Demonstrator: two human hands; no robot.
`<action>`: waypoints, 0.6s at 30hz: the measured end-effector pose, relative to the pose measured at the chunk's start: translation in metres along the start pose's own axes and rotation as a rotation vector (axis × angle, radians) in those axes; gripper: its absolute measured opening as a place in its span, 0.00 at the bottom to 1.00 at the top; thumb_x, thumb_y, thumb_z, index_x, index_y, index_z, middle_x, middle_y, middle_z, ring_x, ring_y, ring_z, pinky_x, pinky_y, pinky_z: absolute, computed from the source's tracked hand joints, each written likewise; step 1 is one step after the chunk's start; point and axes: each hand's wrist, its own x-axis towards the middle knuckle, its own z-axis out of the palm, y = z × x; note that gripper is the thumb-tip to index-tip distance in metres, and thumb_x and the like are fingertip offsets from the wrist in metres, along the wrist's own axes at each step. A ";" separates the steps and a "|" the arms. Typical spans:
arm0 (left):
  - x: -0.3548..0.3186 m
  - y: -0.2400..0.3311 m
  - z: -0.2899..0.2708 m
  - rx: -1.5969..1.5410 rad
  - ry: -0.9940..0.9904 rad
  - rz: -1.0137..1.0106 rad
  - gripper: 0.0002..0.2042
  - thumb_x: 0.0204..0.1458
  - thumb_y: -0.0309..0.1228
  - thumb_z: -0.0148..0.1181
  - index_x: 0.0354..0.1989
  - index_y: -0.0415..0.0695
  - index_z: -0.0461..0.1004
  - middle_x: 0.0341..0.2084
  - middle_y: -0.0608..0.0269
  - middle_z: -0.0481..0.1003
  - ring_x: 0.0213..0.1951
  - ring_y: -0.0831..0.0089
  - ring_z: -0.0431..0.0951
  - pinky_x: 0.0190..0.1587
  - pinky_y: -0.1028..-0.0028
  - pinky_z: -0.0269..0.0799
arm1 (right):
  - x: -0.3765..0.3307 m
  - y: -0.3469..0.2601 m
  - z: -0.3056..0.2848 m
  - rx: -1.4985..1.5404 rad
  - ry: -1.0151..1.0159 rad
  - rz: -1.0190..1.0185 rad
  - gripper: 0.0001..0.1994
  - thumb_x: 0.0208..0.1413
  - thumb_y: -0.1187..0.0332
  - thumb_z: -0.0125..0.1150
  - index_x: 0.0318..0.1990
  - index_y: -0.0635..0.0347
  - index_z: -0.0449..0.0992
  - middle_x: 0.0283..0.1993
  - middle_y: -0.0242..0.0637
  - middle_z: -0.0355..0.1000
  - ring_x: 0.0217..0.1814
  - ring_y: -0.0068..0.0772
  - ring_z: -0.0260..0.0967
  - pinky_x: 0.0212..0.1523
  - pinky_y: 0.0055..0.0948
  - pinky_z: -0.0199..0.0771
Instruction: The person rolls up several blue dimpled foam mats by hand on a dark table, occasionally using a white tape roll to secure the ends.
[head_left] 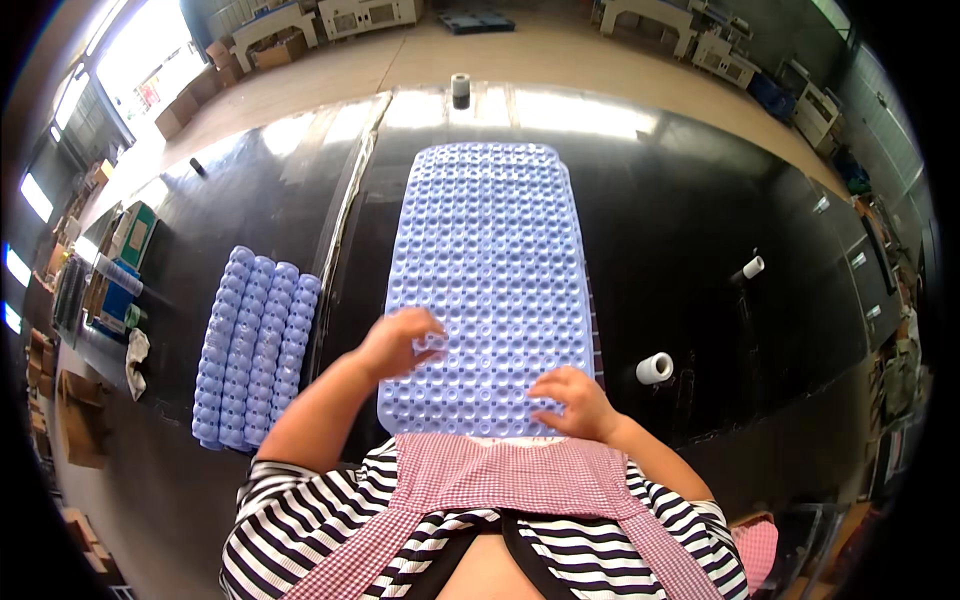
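Observation:
A long light-blue bath mat (490, 240), covered in rows of round bumps, lies flat in front of me, its near end close to my apron. At least one more layer seems to peek out beneath its right edge. Above the mat's near left part is my left hand (402, 342), slightly blurred, with curved, parted fingers and nothing in them. My right hand (577, 402) is over the near right corner, its fingers loosely bent and apart. Whether either hand touches the mat is hard to tell.
Several rolled mats (255, 350) of the same blue lie side by side at left on the black table (690, 220). White rolls (655, 369) stand or lie at right, another roll (460, 90) at the far edge. Boxes (130, 235) sit at far left. Machines (365, 14) stand beyond.

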 end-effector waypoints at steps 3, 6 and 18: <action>-0.075 0.018 0.051 0.108 -0.076 0.157 0.20 0.42 0.34 0.79 0.45 0.52 0.82 0.43 0.60 0.76 0.48 0.58 0.77 0.53 0.61 0.75 | -0.024 0.011 0.020 -0.018 -0.069 -0.092 0.21 0.43 0.62 0.80 0.47 0.53 0.84 0.53 0.43 0.77 0.58 0.47 0.72 0.62 0.43 0.71; -0.099 0.030 0.070 0.155 -0.104 0.022 0.24 0.37 0.35 0.80 0.47 0.52 0.81 0.52 0.57 0.72 0.58 0.54 0.71 0.62 0.57 0.67 | -0.024 0.010 0.021 -0.067 -0.051 -0.039 0.21 0.40 0.63 0.81 0.45 0.54 0.84 0.53 0.41 0.73 0.58 0.45 0.68 0.62 0.41 0.69; -0.103 0.056 0.076 0.372 -0.138 0.010 0.23 0.47 0.35 0.74 0.53 0.48 0.78 0.61 0.52 0.69 0.60 0.52 0.69 0.63 0.50 0.65 | -0.027 -0.011 0.021 -0.218 -0.102 0.023 0.22 0.44 0.62 0.78 0.47 0.56 0.79 0.57 0.42 0.69 0.60 0.48 0.66 0.67 0.44 0.64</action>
